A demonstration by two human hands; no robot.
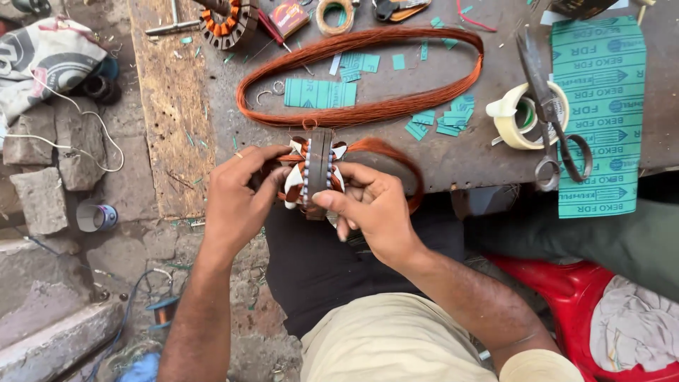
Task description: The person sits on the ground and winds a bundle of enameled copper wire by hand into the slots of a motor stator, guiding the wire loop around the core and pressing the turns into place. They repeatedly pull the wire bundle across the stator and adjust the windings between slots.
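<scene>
My left hand (237, 194) and my right hand (371, 205) both grip a round motor stator (316, 173), held edge-on above my lap at the near edge of the work table (453, 152). The stator has a grey laminated steel rim, copper windings and white insulation paper sticking out on both faces. A long oval loop of copper wire (361, 113) lies on the table just beyond it. Another coil of copper wire (403, 166) curves out from behind my right hand.
Scissors (548, 117) rest across a roll of cream tape (523, 117) at right, beside a green printed insulation sheet (601, 106). Small green paper cut-offs (318, 92) lie inside the loop. A second wound stator (228, 25) sits at the back. Red plastic seat (566, 290) at lower right.
</scene>
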